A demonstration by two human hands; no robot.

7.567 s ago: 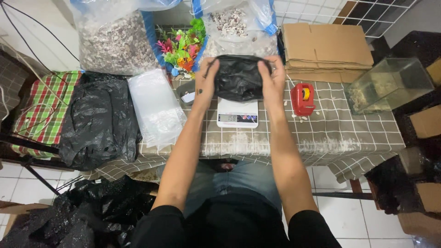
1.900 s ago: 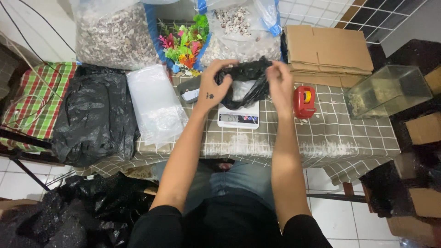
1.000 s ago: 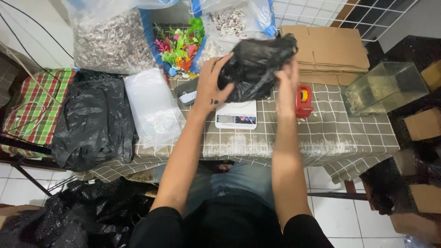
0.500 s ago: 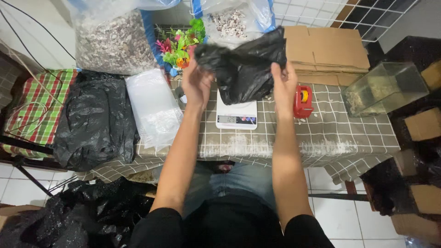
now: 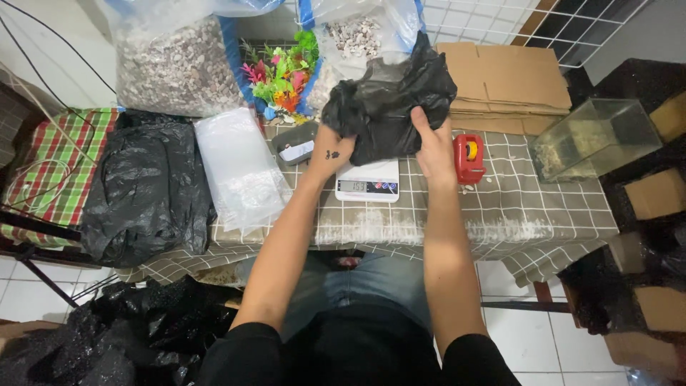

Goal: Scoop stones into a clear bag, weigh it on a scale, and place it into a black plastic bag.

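Both hands are gripping the black plastic bag [image 5: 389, 107]: left hand [image 5: 330, 149] at 7 o'clock, right hand [image 5: 434, 146] at 5 o'clock, fingers clenched. It is now hanging lifted above the white scale [image 5: 368, 181], no longer resting there.

glossy crinkled black plastic bag [image 5: 389, 104]; smooth white plastic scale [image 5: 368, 187]; matt checked tablecloth [image 5: 514, 207]; matt brown cardboard [image 5: 511, 86]; clear glass tank [image 5: 593, 139]; shiny red plastic tape dispenser [image 5: 468, 157]; clear plastic bags [image 5: 239, 168].
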